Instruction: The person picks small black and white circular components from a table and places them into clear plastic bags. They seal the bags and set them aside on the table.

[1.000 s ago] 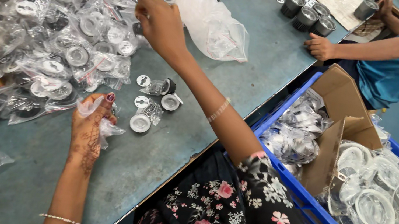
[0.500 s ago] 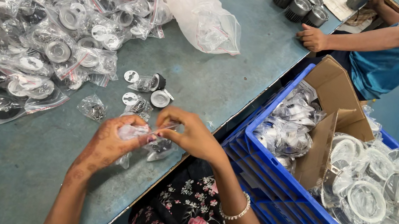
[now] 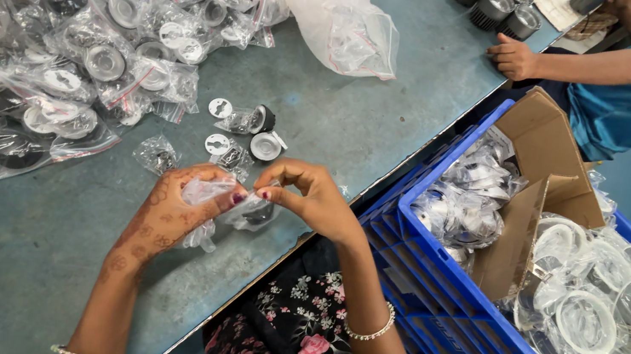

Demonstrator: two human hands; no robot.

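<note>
The grey-green counter (image 3: pixel 359 124) fills most of the view and serves as the landmark for everything else. Against its right edge stands a blue crate (image 3: pixel 435 284), split by a cardboard divider (image 3: pixel 538 164) and packed with bagged round fittings (image 3: pixel 602 314). Across the counter's far left side spreads a heap of bagged metal parts (image 3: pixel 73 31), each in clear plastic. At the counter's far middle lies a large crumpled plastic bag (image 3: pixel 337 8). At the far right corner of the counter stand a few dark ribbed cups (image 3: pixel 493 1), and another person's hand (image 3: pixel 514 58) rests on the edge there, the arm in a blue sleeve.

Near the middle of the counter sits a small cluster of loose round parts (image 3: pixel 241 134), some discs and some short cylinders, and just left of it lies a single small bag (image 3: pixel 157 153).

Over the counter's near edge the person's two hands meet. The left hand (image 3: pixel 176 209) grasps a small clear bag (image 3: pixel 213 194), fingers curled around its crumpled plastic. The right hand (image 3: pixel 312 198) pinches the top of the same bag between thumb and fingertips, close beside the left thumb. The bag hangs just above the counter, near the loose parts. What it holds is too small to tell.
</note>
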